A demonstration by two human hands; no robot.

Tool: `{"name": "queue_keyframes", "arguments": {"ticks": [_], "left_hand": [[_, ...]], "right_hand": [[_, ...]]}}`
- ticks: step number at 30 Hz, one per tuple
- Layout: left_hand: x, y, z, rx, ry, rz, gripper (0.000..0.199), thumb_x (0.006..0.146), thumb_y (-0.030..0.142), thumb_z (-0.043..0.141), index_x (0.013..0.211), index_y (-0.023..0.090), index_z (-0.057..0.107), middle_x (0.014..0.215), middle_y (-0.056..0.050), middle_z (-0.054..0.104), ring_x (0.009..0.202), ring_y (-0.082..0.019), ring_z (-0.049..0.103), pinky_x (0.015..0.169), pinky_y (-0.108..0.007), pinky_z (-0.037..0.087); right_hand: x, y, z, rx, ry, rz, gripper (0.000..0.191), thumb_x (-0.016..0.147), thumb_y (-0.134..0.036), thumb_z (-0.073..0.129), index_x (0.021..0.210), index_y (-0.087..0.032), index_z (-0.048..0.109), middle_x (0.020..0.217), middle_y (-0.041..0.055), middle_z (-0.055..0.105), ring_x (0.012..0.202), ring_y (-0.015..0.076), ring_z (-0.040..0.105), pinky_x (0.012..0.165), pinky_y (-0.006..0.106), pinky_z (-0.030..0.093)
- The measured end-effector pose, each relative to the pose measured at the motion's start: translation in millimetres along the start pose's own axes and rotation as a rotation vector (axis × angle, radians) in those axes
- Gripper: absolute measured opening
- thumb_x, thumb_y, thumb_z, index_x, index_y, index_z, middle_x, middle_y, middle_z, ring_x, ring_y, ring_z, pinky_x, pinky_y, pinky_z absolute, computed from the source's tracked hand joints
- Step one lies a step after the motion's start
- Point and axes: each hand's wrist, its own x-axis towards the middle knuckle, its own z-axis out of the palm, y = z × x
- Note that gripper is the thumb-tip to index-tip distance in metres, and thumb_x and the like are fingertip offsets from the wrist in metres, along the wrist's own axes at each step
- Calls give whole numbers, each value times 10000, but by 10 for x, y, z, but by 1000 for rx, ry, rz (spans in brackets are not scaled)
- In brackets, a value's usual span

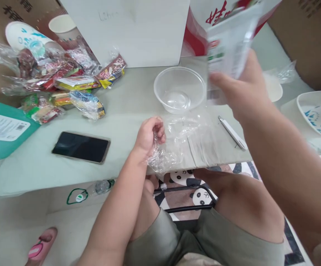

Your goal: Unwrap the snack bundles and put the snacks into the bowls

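My right hand (pixel 245 87) is raised over the right of the table. Thumb and fingers close on a whitish plastic packet (pixel 227 51) with small red and green print, blurred by motion. Lower down, near the table's front edge, my left hand (pixel 151 136) has its fingers curled around crumpled clear plastic film (pixel 164 155). More of this film spreads over the tabletop to the right. Just behind it stands a round clear plastic bowl (pixel 160 94) with nothing visible inside. A white utility knife (pixel 232 133) lies below my right forearm.
At the left lie wrapped snacks (pixel 77 83), a phone (pixel 80 147), a paper cup (pixel 22 35) and a teal container (pixel 0 147). A white box (pixel 138 33) and a red-and-white bag (pixel 196 31) stand behind. A clear tub (pixel 296 103) holding cups is at the right.
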Motion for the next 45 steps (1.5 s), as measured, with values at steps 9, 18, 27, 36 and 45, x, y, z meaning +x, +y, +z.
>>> {"name": "queue_keyframes", "arguments": {"ticks": [9, 18, 27, 36, 45], "left_hand": [[-32, 2, -10, 71, -118, -45, 227, 698, 278, 546, 551, 207, 389, 422, 64, 360, 322, -58, 396, 360, -181, 275], [-18, 22, -24, 27, -210, -89, 231, 727, 291, 555, 594, 207, 385, 476, 44, 473, 348, -76, 478, 346, -185, 249], [-69, -70, 125, 178, -333, -158, 170, 687, 283, 580, 603, 191, 465, 527, 32, 538, 361, -89, 534, 333, -193, 240], [-7, -66, 92, 222, -357, -215, 166, 668, 293, 585, 616, 186, 469, 559, 37, 555, 412, -97, 584, 353, -187, 260], [-6, -50, 66, 171, -396, -189, 158, 701, 278, 572, 641, 184, 459, 562, 43, 558, 410, -92, 600, 329, -167, 240]], "right_hand": [[644, 53, 700, -581, -343, 98, 434, 554, -114, 848, 740, -248, 480, 847, 45, 617, 1201, 376, 602, 1004, 548, 482], [-327, -92, 139, -427, -73, -247, 242, 915, -356, 572, 1106, -231, 652, 1200, 100, 737, 1177, 297, 676, 1049, 544, 499], [58, -5, 329, -380, -253, -252, 212, 809, -250, 715, 998, -298, 632, 1120, 48, 698, 1100, 278, 635, 1041, 493, 501], [437, -34, 636, -805, -473, -170, 425, 810, -176, 644, 1221, -286, 639, 1110, 79, 707, 1059, 330, 654, 905, 494, 522], [479, -25, 579, -858, -550, -157, 341, 970, -322, 550, 1251, -262, 733, 1380, 117, 676, 1319, 392, 579, 1090, 625, 443]]}}
